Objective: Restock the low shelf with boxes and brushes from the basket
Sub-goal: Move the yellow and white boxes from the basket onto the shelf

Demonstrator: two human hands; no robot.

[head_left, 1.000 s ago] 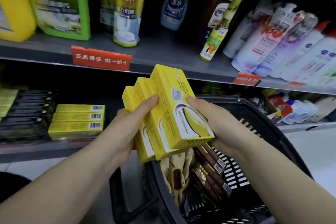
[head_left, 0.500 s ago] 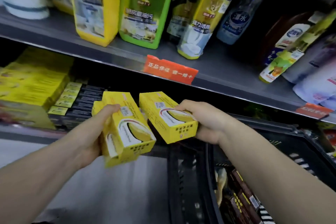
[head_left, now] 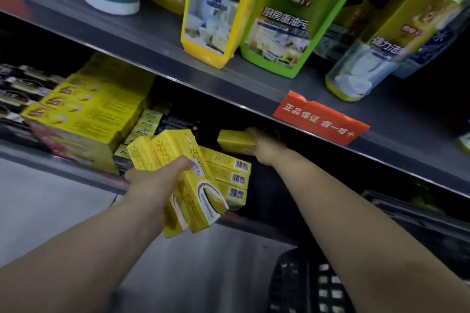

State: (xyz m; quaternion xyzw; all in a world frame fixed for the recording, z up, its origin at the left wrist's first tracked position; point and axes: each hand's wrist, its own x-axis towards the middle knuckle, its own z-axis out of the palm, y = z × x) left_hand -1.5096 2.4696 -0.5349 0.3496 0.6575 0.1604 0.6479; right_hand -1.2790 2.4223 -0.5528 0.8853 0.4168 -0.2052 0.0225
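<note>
Right hand (head_left: pixel 264 150) is stretched forward into the gap under the upper shelf (head_left: pixel 157 40), fingers wrapped around one end of a single yellow box (head_left: pixel 235 141); it is blurred, so exactly how the fingers sit cannot be told. That box lies flat with its long axis running left-right along the shelf front, free end pointing left, hovering just above and slightly right of the stack of yellow boxes (head_left: pixel 230 178) already on the low shelf (head_left: pixel 84 173), whose barcode ends face out. Whether it touches the stack top cannot be told. Left hand (head_left: pixel 157 178) is closed around two more yellow boxes (head_left: pixel 185 180), thumb across their top faces, held side by side with long axes tilted from far-left to near-right, in front of the shelf's front edge and just left of the stack. So the right hand is the nearer one to the landing spot; the left is waiting outside the shelf. Judgement: the step is setting the single box on the stack, and it looks like it needs to turn so its long axis runs front-to-back like the others, barcode end out. Larger yellow cartons (head_left: pixel 86 109) fill the shelf's left part, dark packs (head_left: pixel 152 124) between them and the stack. Basket (head_left: pixel 307 282) rim shows at bottom right, near the right forearm; contents not visible.
</note>
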